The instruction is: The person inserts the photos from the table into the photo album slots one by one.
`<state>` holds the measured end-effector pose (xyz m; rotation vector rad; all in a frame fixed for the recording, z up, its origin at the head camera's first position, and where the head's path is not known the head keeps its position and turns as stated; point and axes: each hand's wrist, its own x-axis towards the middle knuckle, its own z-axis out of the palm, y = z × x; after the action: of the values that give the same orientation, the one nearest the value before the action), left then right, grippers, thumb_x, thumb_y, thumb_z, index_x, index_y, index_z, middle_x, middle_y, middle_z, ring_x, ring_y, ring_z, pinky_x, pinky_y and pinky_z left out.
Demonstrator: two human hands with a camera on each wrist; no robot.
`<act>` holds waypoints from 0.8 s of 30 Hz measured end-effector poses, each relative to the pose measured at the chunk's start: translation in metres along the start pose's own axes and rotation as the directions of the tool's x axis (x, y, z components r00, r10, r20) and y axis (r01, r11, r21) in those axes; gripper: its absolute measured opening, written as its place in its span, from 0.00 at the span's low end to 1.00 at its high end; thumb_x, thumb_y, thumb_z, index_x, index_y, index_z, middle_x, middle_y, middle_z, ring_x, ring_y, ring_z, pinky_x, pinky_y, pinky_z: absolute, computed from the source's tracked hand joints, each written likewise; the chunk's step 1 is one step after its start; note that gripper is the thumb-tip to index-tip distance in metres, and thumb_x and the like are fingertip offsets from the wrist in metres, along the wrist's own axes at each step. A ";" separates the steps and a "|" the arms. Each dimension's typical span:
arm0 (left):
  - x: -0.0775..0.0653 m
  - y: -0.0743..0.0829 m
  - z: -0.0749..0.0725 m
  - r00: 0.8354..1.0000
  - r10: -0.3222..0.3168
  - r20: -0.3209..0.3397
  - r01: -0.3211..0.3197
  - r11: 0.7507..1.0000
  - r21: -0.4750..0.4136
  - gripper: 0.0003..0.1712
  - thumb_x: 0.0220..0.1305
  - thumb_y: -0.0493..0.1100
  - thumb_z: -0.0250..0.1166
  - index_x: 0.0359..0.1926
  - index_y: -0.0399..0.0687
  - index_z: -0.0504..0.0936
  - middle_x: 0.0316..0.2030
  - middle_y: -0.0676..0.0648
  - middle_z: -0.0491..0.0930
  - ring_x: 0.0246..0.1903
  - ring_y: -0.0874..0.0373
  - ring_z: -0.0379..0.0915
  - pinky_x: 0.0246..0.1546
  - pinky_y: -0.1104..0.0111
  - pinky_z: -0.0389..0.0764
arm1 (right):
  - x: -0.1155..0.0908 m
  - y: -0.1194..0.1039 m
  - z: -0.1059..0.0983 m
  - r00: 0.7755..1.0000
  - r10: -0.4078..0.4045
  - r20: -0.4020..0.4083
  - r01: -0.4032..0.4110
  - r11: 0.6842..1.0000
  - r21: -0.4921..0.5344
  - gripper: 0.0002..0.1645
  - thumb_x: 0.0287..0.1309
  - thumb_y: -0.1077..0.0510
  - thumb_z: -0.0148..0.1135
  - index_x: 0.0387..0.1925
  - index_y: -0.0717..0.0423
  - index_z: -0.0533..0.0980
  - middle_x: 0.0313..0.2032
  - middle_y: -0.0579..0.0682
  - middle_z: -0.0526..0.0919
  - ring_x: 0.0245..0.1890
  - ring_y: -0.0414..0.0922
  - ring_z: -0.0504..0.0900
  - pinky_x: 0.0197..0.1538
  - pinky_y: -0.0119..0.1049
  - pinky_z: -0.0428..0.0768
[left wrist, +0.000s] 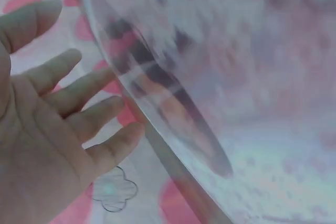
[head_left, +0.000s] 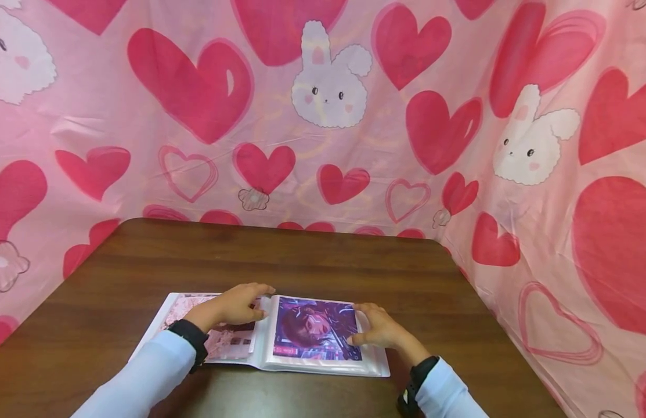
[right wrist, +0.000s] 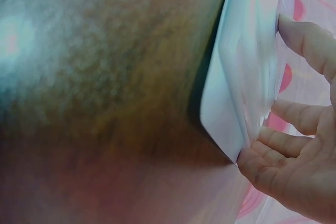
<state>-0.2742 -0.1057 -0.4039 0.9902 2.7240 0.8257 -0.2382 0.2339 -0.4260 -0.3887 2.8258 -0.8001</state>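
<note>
A photo album (head_left: 263,343) with white covers and clear sleeves lies open on the table. Its left page carries a pink picture (head_left: 234,342); the right page shows a purple and pink picture (head_left: 317,331) of a face. Over the left page, close to the spine, my left hand (head_left: 238,305) has its fingers spread, and the left wrist view shows its palm (left wrist: 42,129) holding nothing. My right hand (head_left: 379,328) touches the album's right edge, thumb on the picture. In the right wrist view, its spread fingertips (right wrist: 252,158) rest along the stacked sleeve edges (right wrist: 257,77).
The brown wooden table (head_left: 281,255) extends beyond the album on all sides. Behind it and to the right hangs a pink cloth (head_left: 270,116) with hearts and rabbits. A black band (head_left: 189,339) circles the left wrist, and another band (head_left: 419,377) the right.
</note>
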 end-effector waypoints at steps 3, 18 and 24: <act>0.003 -0.003 -0.001 0.994 -0.083 0.073 0.085 0.996 -0.032 0.31 0.55 0.41 0.67 0.60 0.41 0.70 0.55 0.40 0.72 0.56 0.40 0.65 0.53 0.44 0.63 | 0.000 0.000 0.000 1.000 -0.007 0.001 0.007 1.000 0.000 0.47 0.38 0.49 0.75 0.59 0.66 0.67 0.56 0.64 0.69 0.57 0.63 0.63 0.56 0.60 0.61; -0.007 -0.035 -0.009 0.975 -0.211 0.062 0.211 0.977 0.006 0.34 0.50 0.50 0.71 0.56 0.40 0.73 0.47 0.41 0.74 0.38 0.48 0.73 0.47 0.47 0.71 | 0.001 0.002 0.000 1.000 -0.017 0.000 0.017 0.999 -0.031 0.47 0.39 0.47 0.74 0.59 0.65 0.67 0.56 0.65 0.68 0.58 0.63 0.63 0.56 0.60 0.61; -0.027 -0.057 -0.027 0.973 -0.228 0.045 0.230 0.973 -0.023 0.30 0.52 0.50 0.69 0.52 0.35 0.75 0.45 0.38 0.76 0.42 0.41 0.73 0.45 0.44 0.71 | 0.001 0.001 0.000 1.000 -0.012 0.000 0.012 1.000 -0.026 0.47 0.39 0.48 0.75 0.59 0.66 0.66 0.56 0.65 0.68 0.58 0.63 0.63 0.56 0.60 0.61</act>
<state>-0.2927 -0.1705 -0.4135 0.6622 2.7149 0.7898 -0.2394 0.2344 -0.4269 -0.4093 2.8394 -0.7663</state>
